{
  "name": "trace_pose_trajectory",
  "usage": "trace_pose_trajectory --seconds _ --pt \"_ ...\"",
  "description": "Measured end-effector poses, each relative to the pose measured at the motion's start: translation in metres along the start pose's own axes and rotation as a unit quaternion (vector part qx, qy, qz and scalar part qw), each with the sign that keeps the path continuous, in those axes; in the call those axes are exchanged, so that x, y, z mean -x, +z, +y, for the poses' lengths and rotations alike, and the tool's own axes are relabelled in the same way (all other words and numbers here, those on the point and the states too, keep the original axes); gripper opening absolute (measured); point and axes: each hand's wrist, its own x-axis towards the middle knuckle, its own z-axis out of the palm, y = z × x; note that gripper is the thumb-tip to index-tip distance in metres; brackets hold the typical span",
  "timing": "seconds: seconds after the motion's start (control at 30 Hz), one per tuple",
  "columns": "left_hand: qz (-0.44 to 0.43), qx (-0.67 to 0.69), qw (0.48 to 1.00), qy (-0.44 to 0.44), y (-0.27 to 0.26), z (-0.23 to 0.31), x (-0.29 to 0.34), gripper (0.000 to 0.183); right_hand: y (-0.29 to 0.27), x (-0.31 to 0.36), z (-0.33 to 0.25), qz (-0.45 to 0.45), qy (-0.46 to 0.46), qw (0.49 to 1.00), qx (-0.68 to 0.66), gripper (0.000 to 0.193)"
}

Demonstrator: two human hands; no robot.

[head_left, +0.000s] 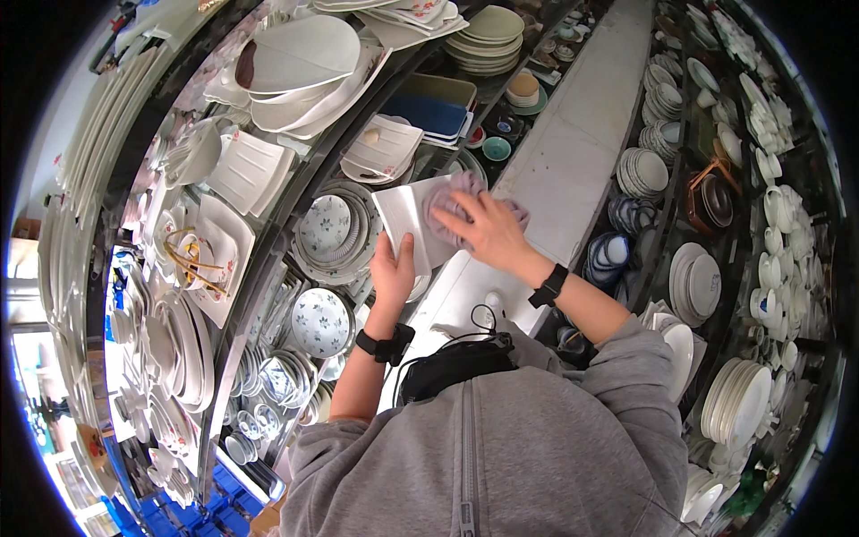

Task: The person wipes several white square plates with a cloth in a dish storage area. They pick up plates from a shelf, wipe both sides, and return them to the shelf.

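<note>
A white rectangular plate (401, 211) is held up in front of me, tilted over the aisle. My left hand (392, 268) grips its lower left edge, with the thumb lying on the face. On the plate's upper right part my right hand (483, 225) presses a bunched mauve-grey cloth (445, 199); its fingers curl over the fabric. The cloth hides that corner of the plate. Just left of the plate, patterned round plates (324, 225) stand stacked on the shelf.
Left shelves carry stacked dishes, among them a large leaf-shaped plate (300, 54), a blue tray (428, 109) and green plates (488, 40). Right shelves hold white plate stacks (642, 173) and blue-rimmed bowls (610, 255). Between them runs a narrow pale floor (573, 116). Blue crates (210, 506) sit lower left.
</note>
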Motion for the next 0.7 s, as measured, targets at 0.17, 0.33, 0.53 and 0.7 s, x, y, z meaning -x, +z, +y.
trace_pose_trajectory --seconds 0.17,0.33,0.53,0.7 --pt "0.026 -0.018 0.998 0.049 -0.005 -0.008 0.001 0.024 0.027 0.035 0.027 -0.053 0.055 0.997 0.017 0.046" --pt "0.020 -0.138 0.989 0.059 -0.011 -0.002 0.005 0.021 0.034 0.042 0.045 0.011 0.246 0.946 -0.210 0.036" --pt "-0.024 -0.245 0.950 0.192 -0.010 -0.002 0.005 0.016 0.038 0.027 0.044 -0.143 0.349 0.843 -0.384 0.042" --pt "-0.144 -0.325 0.866 0.353 -0.011 0.020 0.006 0.020 0.037 0.009 0.048 -0.148 0.453 0.437 -0.763 0.064"
